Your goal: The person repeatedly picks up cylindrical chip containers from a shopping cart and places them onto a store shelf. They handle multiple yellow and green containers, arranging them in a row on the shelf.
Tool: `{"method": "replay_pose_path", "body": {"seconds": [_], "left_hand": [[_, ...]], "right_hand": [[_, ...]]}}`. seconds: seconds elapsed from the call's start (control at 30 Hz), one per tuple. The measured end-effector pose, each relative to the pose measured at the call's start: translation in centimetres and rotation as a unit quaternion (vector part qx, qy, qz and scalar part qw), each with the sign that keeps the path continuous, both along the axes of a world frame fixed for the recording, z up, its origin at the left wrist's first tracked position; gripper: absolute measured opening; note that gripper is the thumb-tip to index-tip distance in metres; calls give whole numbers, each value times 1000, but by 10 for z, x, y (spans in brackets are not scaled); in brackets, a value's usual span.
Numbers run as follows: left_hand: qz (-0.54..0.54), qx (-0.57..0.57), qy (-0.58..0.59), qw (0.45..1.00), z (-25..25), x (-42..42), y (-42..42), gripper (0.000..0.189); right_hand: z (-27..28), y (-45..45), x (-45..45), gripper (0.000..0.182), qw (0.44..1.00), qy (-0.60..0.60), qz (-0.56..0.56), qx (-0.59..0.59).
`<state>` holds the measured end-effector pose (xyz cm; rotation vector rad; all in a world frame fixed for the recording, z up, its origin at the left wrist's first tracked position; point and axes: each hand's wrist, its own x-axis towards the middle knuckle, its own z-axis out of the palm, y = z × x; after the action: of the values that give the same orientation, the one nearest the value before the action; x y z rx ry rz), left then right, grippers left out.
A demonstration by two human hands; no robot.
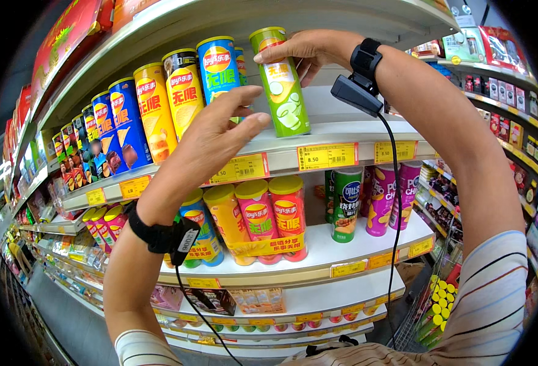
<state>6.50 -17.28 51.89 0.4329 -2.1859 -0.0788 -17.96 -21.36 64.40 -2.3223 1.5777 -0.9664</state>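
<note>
My right hand (303, 52) grips the upper part of a green Lay's chip canister (287, 100), thumb across its front, fingers behind. The canister leans slightly, its base at the upper shelf's front edge. Just left of it, my left hand (230, 119) has thumb and fingers apart and holds nothing; it partly covers a light blue Lay's canister (217, 61). Further left on that shelf stand a yellow canister with a black top (183, 87), an orange canister (152, 105) and several dark blue ones (129, 123). Both wrists wear black straps with cabled devices.
The upper shelf edge (278, 167) carries yellow price tags. Below are banded Lay's canisters (257, 215), a green canister (345, 206) and purple canisters (382, 201). A wire cart (410, 315) with yellow-lidded canisters (438, 304) stands at lower right. Black cables hang from both wrists.
</note>
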Motion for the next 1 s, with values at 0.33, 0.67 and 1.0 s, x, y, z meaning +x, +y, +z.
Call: {"method": "replay_pose_path", "body": {"seconds": [0.33, 0.67, 1.0], "left_hand": [[63, -82, -114, 988, -8, -23, -4, 52], [83, -101, -154, 979, -15, -23, 5, 54], [96, -112, -164, 975, -15, -25, 3, 53]], "right_hand": [[21, -35, -8, 69, 998, -46, -20, -39], [26, -90, -4, 64, 999, -22, -5, -29], [25, -137, -14, 65, 999, -33, 11, 15]]}}
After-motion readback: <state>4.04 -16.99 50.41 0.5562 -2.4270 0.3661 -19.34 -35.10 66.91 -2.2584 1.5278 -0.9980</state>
